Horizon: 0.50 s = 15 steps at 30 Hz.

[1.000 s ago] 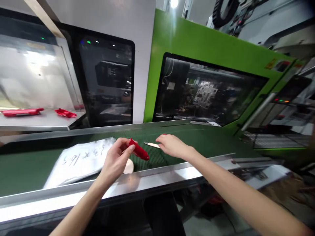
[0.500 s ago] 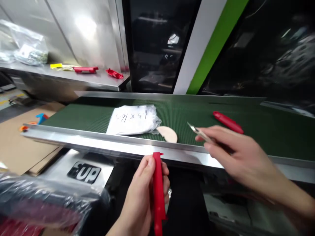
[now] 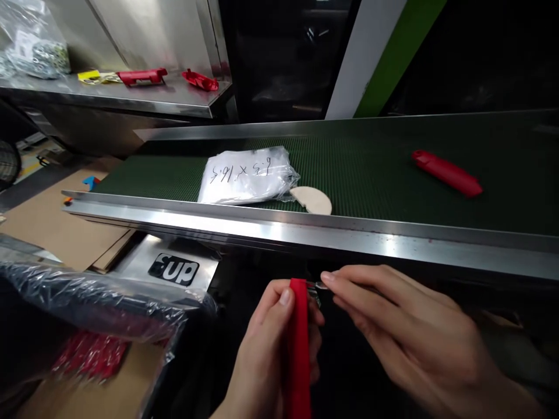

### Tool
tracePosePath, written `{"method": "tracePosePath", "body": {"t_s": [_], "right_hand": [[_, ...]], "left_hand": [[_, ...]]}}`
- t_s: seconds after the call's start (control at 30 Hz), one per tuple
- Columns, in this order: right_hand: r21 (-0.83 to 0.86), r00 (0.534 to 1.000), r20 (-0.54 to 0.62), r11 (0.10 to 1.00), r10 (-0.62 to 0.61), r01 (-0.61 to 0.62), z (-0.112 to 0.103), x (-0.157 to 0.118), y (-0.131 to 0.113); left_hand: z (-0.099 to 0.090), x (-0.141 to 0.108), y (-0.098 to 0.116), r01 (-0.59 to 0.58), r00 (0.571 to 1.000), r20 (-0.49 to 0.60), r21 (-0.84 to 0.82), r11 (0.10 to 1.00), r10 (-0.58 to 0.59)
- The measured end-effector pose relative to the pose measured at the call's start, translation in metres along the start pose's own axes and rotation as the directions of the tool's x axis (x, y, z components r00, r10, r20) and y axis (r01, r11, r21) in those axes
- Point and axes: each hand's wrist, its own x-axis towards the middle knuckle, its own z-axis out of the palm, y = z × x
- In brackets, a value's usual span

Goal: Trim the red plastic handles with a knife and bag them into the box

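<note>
My left hand (image 3: 268, 340) grips a long red plastic part (image 3: 299, 343), held upright in front of the conveyor's near rail. Pinched in my right hand (image 3: 406, 326) is a craft knife (image 3: 322, 286), most of it hidden by the fingers. Its metal tip is at the upper right edge of the red part, beside a small red nub; whether it touches is too fine to tell. On the green belt (image 3: 367, 180) beyond, a red plastic shell (image 3: 448, 173) lies to the right and a beige semicircular piece (image 3: 313, 199) lies near the rail.
A clear plastic packet (image 3: 248, 174) with handwritten numbers rests on the belt. The metal rail (image 3: 384, 238) runs between belt and hands. Red parts (image 3: 142, 77) sit on a steel shelf (image 3: 174, 103) at the back left. A plastic-lined box (image 3: 148, 317) stands lower left.
My right hand has come down and left from above the belt, bringing the knife to the red part's upper end. My left hand still holds the part. The view has shifted.
</note>
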Motion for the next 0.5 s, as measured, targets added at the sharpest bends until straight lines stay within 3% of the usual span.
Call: {"method": "tracePosePath", "body": {"t_s": [0.5], "right_hand": [[-0.067,0.999,-0.025,0.997,-0.042,0.04,-0.0035,-0.004,-0.0039]], "left_hand": [[0.0007,-0.0047,-0.0045,-0.019,0.999,0.036,0.009,1.0,0.019]]}}
